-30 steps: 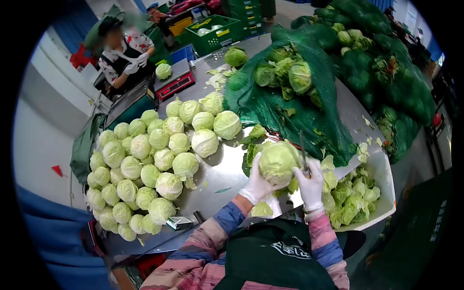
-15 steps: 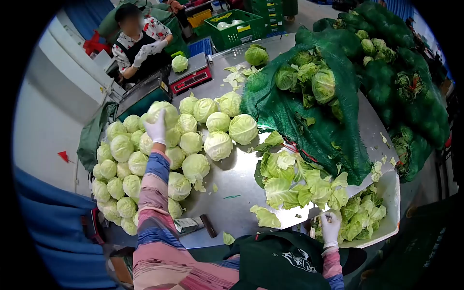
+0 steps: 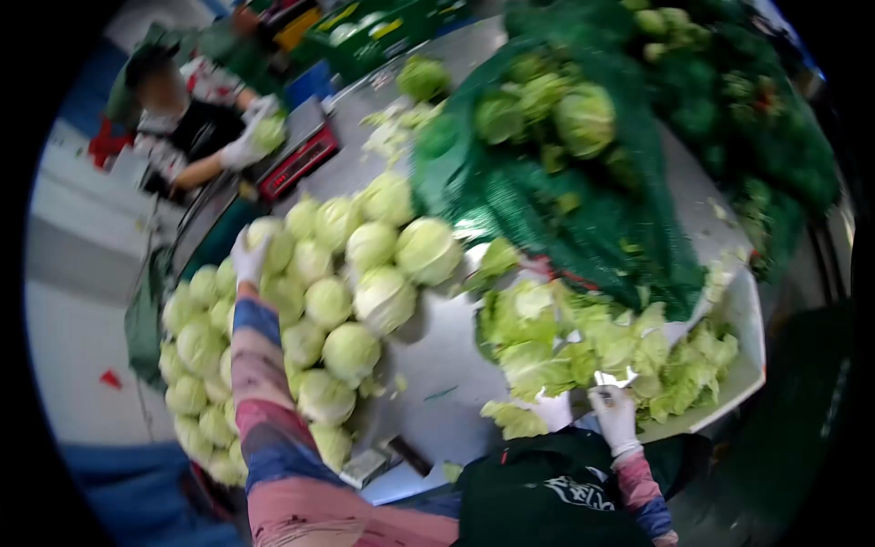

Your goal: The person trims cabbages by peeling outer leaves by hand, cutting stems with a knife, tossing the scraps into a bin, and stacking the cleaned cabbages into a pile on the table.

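Observation:
My left hand [image 3: 249,257], in a white glove, reaches to the back of the cabbage pile and rests against a pale cabbage [image 3: 271,239]; motion blur hides how its fingers sit. My right hand [image 3: 612,410], gloved too, is low at the right, near the table's front edge, beside loose cabbage leaves [image 3: 538,337]. Its fingers are curled together around something too small to make out. Many trimmed heads [image 3: 326,303] lie piled at the left of the metal table [image 3: 437,356].
A green mesh sack [image 3: 565,219] holding cabbages lies open at the right rear. A white bin [image 3: 747,365] with leaves stands at the right front. Across the table, a person [image 3: 196,128] holds a cabbage by the red scale [image 3: 296,164]. A dark-handled tool [image 3: 410,456] lies at the front edge.
The view has shifted and turned. My left hand has lowered the cabbage onto the pile. The person opposite has taken the cabbage from the scale. My right hand stays near the bin.

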### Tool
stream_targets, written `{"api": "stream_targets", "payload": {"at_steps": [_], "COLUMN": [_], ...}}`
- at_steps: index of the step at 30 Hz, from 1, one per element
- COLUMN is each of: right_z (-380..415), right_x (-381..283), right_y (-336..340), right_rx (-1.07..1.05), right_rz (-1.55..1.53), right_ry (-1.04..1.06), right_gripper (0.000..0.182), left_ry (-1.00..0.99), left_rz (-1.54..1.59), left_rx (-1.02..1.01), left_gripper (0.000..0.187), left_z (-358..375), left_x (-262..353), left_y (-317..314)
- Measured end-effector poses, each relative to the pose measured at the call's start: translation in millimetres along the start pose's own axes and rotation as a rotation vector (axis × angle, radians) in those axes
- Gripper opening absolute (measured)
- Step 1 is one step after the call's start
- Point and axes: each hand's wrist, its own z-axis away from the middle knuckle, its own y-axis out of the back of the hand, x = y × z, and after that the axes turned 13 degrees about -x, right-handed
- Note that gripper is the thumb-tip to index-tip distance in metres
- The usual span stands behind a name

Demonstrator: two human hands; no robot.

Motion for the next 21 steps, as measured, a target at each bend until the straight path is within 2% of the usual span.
{"api": "stream_targets", "payload": {"at_steps": [1, 2, 3, 4, 5, 7, 10, 11, 13, 14, 16, 19, 21], "right_z": [2, -6, -5, -6, -7, -11, -15, -17, -22, -24, -28, -30, -29], "right_x": [-25, 15, 4, 2, 1, -1, 1, -5, -11, -13, -18, -35, -56], "right_y": [0, -8, -13, -19, -23, -34, -42, -42, -42, -41, -40, -36, -30], "right_rx": [-0.049, -0.01, -0.043, -0.074, -0.095, -0.14, -0.174, -0.185, -0.195, -0.206, -0.216, -0.218, -0.302], "right_rz": [-0.066, 0.072, -0.055, -0.085, -0.113, -0.112, -0.091, -0.066, -0.039, -0.018, 0.007, -0.031, -0.063], "right_ry": [-0.097, 0.052, 0.012, -0.022, -0.058, -0.085, -0.048, -0.037, -0.025, 0.004, 0.038, 0.097, 0.003], "right_gripper": [0.01, 0.01, 0.009, 0.01, 0.01, 0.01, 0.01, 0.01, 0.011, 0.012, 0.013, 0.017, 0.022], "left_ry": [0.05, 0.073, 0.187, 0.337, 0.358, 0.215, 0.411, 0.414, -0.003, -0.001, 0.063, 0.017, 0.021], "left_rz": [0.062, 0.126, 0.195, 0.217, 0.199, 0.216, 0.336, 0.336, -0.299, -0.297, -0.3, -0.23, -0.086], "left_rx": [-0.119, -0.191, -0.244, -0.309, -0.304, -0.283, -0.464, -0.464, -0.418, -0.418, -0.219, -0.092, -0.02], "left_gripper": [0.067, 0.065, 0.07, 0.079, 0.079, 0.089, 0.104, 0.104, 0.104, 0.104, 0.096, 0.089, 0.089], "left_z": [0, -14, -13, 2, 11, 30, 92, 106, 127, 132, 140, 152, 167], "left_x": [-1, -26, -29, 1, -8, -23, 43, 35, 12, 18, 32, 58, 92], "left_y": [15, 21, 32, 48, 49, 44, 43, 33, 6, -2, -18, -17, -14]}}
